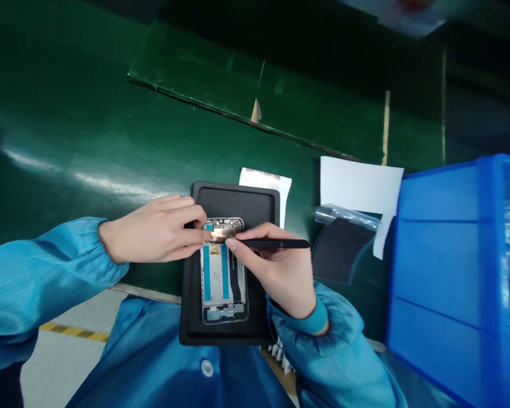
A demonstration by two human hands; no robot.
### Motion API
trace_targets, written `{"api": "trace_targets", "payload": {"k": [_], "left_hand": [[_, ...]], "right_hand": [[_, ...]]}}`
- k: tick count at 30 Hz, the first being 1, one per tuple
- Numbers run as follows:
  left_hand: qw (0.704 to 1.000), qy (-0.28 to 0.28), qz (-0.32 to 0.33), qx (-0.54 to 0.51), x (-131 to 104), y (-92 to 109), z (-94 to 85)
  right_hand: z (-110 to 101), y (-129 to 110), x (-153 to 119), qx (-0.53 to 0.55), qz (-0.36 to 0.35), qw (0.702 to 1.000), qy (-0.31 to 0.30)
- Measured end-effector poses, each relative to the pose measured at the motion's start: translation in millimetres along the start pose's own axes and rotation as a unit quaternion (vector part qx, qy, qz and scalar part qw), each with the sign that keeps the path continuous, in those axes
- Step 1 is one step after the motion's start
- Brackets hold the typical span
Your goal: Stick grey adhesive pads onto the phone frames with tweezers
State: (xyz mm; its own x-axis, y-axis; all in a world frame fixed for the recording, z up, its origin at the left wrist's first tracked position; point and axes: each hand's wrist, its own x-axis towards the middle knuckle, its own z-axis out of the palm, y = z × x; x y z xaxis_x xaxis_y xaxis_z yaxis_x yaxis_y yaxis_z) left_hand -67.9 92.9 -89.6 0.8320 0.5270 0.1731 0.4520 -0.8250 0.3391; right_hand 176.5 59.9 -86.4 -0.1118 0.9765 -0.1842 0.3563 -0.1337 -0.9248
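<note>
Pinching a slim black tool in your right hand, you curl your left hand, its grip unclear, over the opened phone at lower centre.

A glossy green table is filling much of the frame and is reflecting light at the left. At the lower centre, a black tray is lying on it and is reaching past its front edge. A white strip is showing at the tray's upper right corner. Right of centre, a white sheet, a clear film and a dark sheet are lying together.
</note>
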Motion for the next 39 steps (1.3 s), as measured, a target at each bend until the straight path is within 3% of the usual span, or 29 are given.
{"api": "trace_targets", "payload": {"k": [26, 33, 39], "left_hand": [[1.0, 0.001, 0.003, 0.016, 1.7, 0.9, -2.5], [0.999, 0.026, 0.013, 0.023, 1.1, 8.5, -2.5], [0.996, -0.017, 0.038, 0.076, 1.4, 16.5, -6.5]], "right_hand": [[0.7, -0.6, -0.5, -0.026, -0.01, 1.0, 0.003], [0.3, -1.7, -0.7, -0.037, -0.013, 0.999, -0.003], [-6.6, -8.2, -3.9, -0.059, -0.021, 0.998, 0.003]]}}
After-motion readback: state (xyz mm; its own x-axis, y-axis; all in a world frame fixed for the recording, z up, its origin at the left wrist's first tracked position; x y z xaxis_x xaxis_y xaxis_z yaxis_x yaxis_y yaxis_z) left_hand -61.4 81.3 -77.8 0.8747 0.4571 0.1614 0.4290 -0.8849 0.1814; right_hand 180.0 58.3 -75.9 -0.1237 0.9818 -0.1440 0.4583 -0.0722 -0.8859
